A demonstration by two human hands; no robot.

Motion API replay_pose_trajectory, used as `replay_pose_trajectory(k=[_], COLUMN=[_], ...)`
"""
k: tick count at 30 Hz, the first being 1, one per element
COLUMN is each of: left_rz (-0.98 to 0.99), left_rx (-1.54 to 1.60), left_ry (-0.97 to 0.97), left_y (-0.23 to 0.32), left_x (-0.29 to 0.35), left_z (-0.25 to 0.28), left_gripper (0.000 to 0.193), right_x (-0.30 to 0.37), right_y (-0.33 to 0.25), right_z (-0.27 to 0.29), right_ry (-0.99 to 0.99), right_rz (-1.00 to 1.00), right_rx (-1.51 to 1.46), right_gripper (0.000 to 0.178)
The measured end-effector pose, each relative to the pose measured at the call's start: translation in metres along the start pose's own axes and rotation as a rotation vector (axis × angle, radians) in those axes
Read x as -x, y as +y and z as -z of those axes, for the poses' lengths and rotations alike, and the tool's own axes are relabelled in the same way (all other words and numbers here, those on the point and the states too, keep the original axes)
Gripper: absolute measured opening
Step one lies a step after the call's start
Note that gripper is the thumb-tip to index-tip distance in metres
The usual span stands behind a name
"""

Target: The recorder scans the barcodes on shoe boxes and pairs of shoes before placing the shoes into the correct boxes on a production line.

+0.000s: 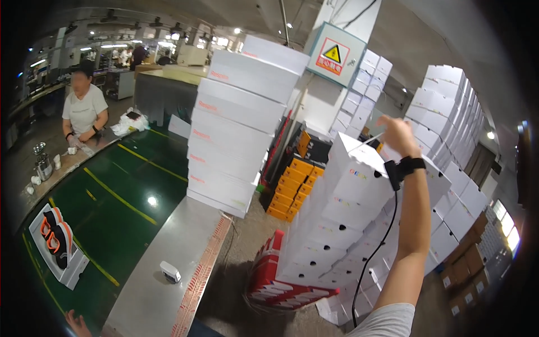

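My right arm stretches out over a stack of white shoe boxes on the right. My right hand (397, 136) is at the far upper edge of the top shoe box (355, 171), its fingers bent over a thin white edge there. That grip is partly hidden by the hand itself. At the lower left rim, my left hand (77, 323) shows only in part, fingers apart and nothing in them, beside the green conveyor belt (120, 194). On the belt, a pair of black and orange sports shoes (56, 238) lies in an open white box (73, 273).
A tall stack of white shoe boxes (233, 132) stands at the end of the metal ledge (143, 295), which carries a small white-grey device (170, 272). Orange boxes (291, 188) and a red carton (275, 289) are on the floor. Across the belt sits a co-worker (84, 106).
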State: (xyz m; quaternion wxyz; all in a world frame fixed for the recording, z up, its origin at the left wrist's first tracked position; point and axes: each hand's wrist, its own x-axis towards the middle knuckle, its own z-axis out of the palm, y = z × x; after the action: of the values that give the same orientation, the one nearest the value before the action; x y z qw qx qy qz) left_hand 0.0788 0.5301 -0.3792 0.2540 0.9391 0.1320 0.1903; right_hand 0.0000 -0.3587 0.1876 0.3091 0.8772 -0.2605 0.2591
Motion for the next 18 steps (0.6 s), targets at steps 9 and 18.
replay_pose_trajectory(k=[9, 18], left_rz=[-0.118, -0.121], left_rx=[0.272, 0.279], left_ry=[-0.133, -0.276], left_y=[-0.055, -0.006], left_x=[-0.049, -0.027], left_z=[-0.111, -0.08], left_gripper=[0.034, 0.032], right_x=[0.142, 0.342], right_y=[0.247, -0.112], right_z=[0.057, -0.102], right_ry=[0.096, 0.232], right_rz=[-0.67, 0.225], right_rx=[0.181, -0.433], right_gripper=[0.024, 0.024])
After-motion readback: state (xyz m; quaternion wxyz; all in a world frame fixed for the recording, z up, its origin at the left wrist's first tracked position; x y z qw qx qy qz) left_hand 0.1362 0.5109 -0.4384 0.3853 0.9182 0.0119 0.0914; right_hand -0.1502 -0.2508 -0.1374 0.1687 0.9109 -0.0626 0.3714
